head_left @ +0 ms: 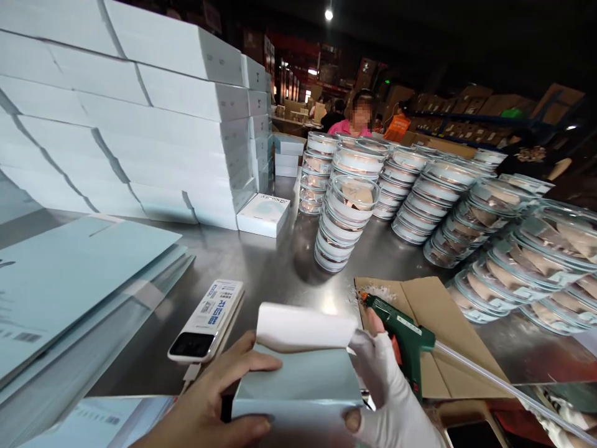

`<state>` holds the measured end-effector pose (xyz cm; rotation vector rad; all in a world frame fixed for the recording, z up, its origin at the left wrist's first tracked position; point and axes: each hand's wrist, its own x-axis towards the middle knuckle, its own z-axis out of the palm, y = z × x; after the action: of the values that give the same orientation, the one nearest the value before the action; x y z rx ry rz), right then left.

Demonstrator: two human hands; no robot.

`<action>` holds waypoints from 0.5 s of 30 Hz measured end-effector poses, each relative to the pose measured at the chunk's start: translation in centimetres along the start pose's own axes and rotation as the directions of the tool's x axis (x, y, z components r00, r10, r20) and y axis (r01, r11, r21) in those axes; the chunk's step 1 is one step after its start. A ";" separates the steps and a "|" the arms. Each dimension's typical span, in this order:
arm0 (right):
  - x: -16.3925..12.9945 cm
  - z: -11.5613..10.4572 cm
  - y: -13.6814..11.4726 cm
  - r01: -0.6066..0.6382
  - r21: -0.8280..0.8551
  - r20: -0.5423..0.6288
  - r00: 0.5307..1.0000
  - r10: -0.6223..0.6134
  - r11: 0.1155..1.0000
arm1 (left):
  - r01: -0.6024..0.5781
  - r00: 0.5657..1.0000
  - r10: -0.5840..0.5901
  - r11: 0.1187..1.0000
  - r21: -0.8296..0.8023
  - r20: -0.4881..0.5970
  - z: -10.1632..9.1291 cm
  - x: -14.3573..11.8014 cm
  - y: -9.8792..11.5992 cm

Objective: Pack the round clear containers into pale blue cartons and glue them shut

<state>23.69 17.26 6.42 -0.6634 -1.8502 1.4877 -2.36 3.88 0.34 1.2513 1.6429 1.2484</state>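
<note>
A pale blue box (298, 379) with a raised white-lined flap (303, 326) is between my two hands at the bottom middle. My bare left hand (228, 392) grips its left side, fingers on top and thumb at the near face. On the right side, my right hand (387, 398), in a white glove with bare fingertips, holds the same box. Just beyond that hand lies a green glue gun (405, 330) with a clear glue stick in its back, resting on a flattened cardboard piece (448, 367).
White boxes (177, 137) stand stacked at the back left. Round clear-lidded containers (347, 218) rise in several stacks across the right. Flat pale blue sheets (79, 274) lie at left, near a white power bank (209, 317) with a cable. A person in pink (352, 124) is behind the stacks.
</note>
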 end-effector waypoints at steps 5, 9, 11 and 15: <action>1.2 1.7 -0.1 0.039 -0.136 0.136 0.991 -0.021 0.990 | -0.354 0.935 0.333 0.837 -0.418 -0.127 1.5 1.1 0.4; 0.8 0.8 -0.2 0.044 -0.183 0.216 0.976 -0.004 0.982 | -0.396 0.903 0.423 0.885 -0.246 0.068 0.4 1.8 0.9; 0.5 0.3 0.0 0.069 -0.203 0.248 0.969 -0.017 0.977 | -0.388 0.885 0.417 0.907 -0.167 0.210 -0.5 2.1 1.1; 0.4 -0.8 0.6 0.124 -0.223 0.326 0.944 -0.046 0.967 | -0.348 0.881 0.366 0.931 -0.114 0.299 -1.6 2.4 1.5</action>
<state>24.01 18.17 5.99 -0.4631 -2.3041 1.3889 -4.10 5.89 2.30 1.6759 1.1715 1.2176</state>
